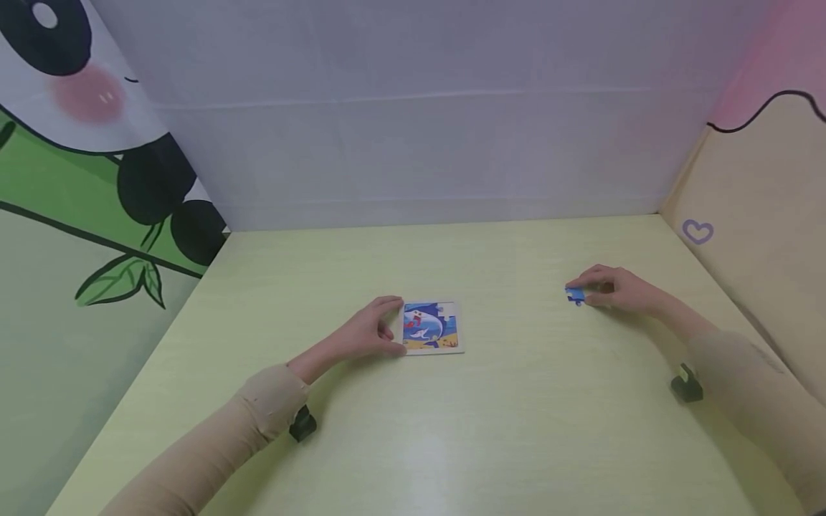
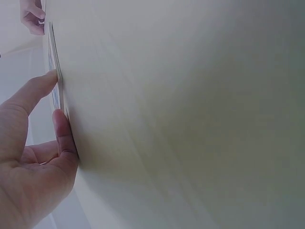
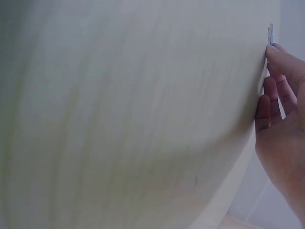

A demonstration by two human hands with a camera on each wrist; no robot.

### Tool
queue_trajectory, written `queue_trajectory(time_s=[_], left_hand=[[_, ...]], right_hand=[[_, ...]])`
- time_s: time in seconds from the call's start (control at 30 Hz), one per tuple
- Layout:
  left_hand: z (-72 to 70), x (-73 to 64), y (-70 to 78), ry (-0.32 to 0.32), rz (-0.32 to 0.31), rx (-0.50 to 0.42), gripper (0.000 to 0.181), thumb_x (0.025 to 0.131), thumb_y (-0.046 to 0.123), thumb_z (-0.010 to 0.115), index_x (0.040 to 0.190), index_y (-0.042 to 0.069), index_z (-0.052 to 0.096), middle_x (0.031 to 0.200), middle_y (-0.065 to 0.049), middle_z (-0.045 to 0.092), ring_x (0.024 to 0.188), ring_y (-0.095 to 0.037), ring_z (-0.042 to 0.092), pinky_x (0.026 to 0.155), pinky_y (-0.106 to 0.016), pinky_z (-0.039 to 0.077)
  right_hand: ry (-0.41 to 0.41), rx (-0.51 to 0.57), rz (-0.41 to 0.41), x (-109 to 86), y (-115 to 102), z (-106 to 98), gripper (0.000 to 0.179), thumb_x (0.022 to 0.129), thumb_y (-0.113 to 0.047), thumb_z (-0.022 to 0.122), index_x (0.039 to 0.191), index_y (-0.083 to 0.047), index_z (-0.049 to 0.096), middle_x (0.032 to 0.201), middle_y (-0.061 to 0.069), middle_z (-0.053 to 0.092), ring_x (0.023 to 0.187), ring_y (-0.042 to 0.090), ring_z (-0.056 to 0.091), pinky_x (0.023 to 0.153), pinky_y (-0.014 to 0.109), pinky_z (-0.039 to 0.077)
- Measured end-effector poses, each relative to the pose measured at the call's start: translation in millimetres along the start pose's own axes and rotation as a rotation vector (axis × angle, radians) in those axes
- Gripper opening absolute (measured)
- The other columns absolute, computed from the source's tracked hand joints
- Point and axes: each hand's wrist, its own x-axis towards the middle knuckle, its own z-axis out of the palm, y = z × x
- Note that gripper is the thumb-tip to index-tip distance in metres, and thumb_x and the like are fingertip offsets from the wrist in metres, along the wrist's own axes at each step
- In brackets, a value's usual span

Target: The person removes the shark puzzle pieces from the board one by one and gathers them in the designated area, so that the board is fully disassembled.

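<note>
A small square jigsaw puzzle (image 1: 429, 326) with a blue dolphin picture and a pale border lies flat on the table. Its upper right corner shows a pale gap. My left hand (image 1: 371, 330) grips the puzzle's left side, thumb at the lower corner and a fingertip at the upper one. In the left wrist view, the thumb (image 2: 40, 90) touches the board's edge. Farther right, my right hand (image 1: 619, 292) pinches a blue jigsaw piece (image 1: 574, 294) between thumb and fingers. The right wrist view shows that piece (image 3: 270, 34) edge-on at the fingertips.
The pale yellow-green table (image 1: 426, 437) meets a light grey back wall (image 1: 413, 158). Painted panels stand on both sides, with a purple heart (image 1: 698, 231) on the right one. Small dark devices (image 1: 687, 385) hang under both sleeved forearms.
</note>
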Motion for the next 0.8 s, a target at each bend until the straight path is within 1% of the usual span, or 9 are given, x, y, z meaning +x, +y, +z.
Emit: queue_trajectory(time_s=[0.2, 0.27, 0.37, 0.47, 0.5, 0.63, 0.73, 0.8], left_hand=[[-0.7, -0.2, 0.3, 0.001, 0.002, 0.0, 0.092, 0.078, 0.019, 0.084, 0.153, 0.004, 0.034, 0.161, -0.013, 0.028, 0.085, -0.011, 0.059, 0.077, -0.021, 0.052], [-1.1, -0.6, 0.8, -0.002, 0.002, 0.0, 0.092, 0.078, 0.02, 0.084, 0.153, 0.004, 0.034, 0.161, -0.013, 0.028, 0.085, -0.011, 0.059, 0.077, -0.021, 0.052], [-1.6, -1.5, 2.0, -0.002, 0.0, 0.002, 0.092, 0.078, 0.02, 0.084, 0.153, 0.004, 0.034, 0.161, -0.013, 0.028, 0.085, -0.011, 0.059, 0.077, -0.021, 0.052], [-1.9, -3.0, 3.2, -0.001, 0.002, 0.001, 0.092, 0.078, 0.019, 0.084, 0.153, 0.003, 0.034, 0.161, -0.014, 0.028, 0.085, -0.011, 0.059, 0.077, -0.021, 0.052], [-1.9, -3.4, 3.3, 0.0, 0.004, 0.003, 0.092, 0.078, 0.019, 0.084, 0.152, 0.003, 0.034, 0.161, -0.015, 0.028, 0.085, -0.011, 0.059, 0.076, -0.021, 0.052], [-1.5, -3.5, 1.5, 0.001, 0.001, 0.009, 0.092, 0.077, 0.02, 0.085, 0.152, 0.003, 0.034, 0.16, -0.014, 0.029, 0.086, -0.011, 0.059, 0.076, -0.02, 0.052], [-1.1, -2.9, -0.1, 0.003, 0.001, 0.012, 0.092, 0.078, 0.02, 0.085, 0.152, 0.004, 0.034, 0.16, -0.014, 0.029, 0.085, -0.011, 0.059, 0.076, -0.02, 0.052], [-0.7, -2.3, -0.7, 0.002, 0.003, 0.008, 0.092, 0.077, 0.019, 0.085, 0.152, 0.004, 0.034, 0.161, -0.015, 0.028, 0.085, -0.011, 0.059, 0.076, -0.02, 0.052]], right_hand=[[-0.007, 0.002, 0.002, -0.8, -3.9, -2.5, 0.036, 0.092, -0.017, 0.069, 0.128, -0.016, 0.067, 0.128, 0.007, 0.062, 0.109, 0.013, 0.051, 0.09, 0.024, 0.043], [-0.016, 0.0, 0.008, -0.9, -6.5, -4.2, 0.038, 0.091, -0.016, 0.07, 0.129, -0.014, 0.066, 0.129, 0.008, 0.063, 0.113, 0.017, 0.052, 0.092, 0.024, 0.044], [-0.034, -0.006, 0.013, 0.3, -12.0, -7.1, 0.043, 0.089, -0.014, 0.073, 0.131, -0.011, 0.064, 0.131, 0.011, 0.062, 0.119, 0.026, 0.055, 0.096, 0.03, 0.046], [-0.054, -0.029, 0.017, 4.5, -16.6, -9.3, 0.048, 0.086, -0.014, 0.075, 0.133, -0.01, 0.061, 0.133, 0.014, 0.061, 0.12, 0.032, 0.056, 0.098, 0.04, 0.047], [-0.06, -0.032, 0.016, 6.2, -18.3, -9.6, 0.05, 0.086, -0.014, 0.075, 0.133, -0.009, 0.061, 0.134, 0.014, 0.061, 0.12, 0.033, 0.056, 0.099, 0.044, 0.047], [-0.077, -0.038, 0.02, 14.9, -25.5, -9.5, 0.055, 0.085, -0.019, 0.078, 0.136, -0.01, 0.059, 0.135, 0.013, 0.061, 0.118, 0.03, 0.056, 0.1, 0.049, 0.045], [-0.083, -0.014, 0.016, 21.8, -33.3, -7.5, 0.056, 0.085, -0.021, 0.078, 0.136, -0.01, 0.058, 0.135, 0.013, 0.061, 0.118, 0.031, 0.056, 0.1, 0.048, 0.045], [-0.088, 0.008, 0.013, 26.5, -38.8, -4.4, 0.057, 0.084, -0.022, 0.078, 0.136, -0.01, 0.058, 0.135, 0.013, 0.061, 0.118, 0.031, 0.056, 0.096, 0.048, 0.047]])
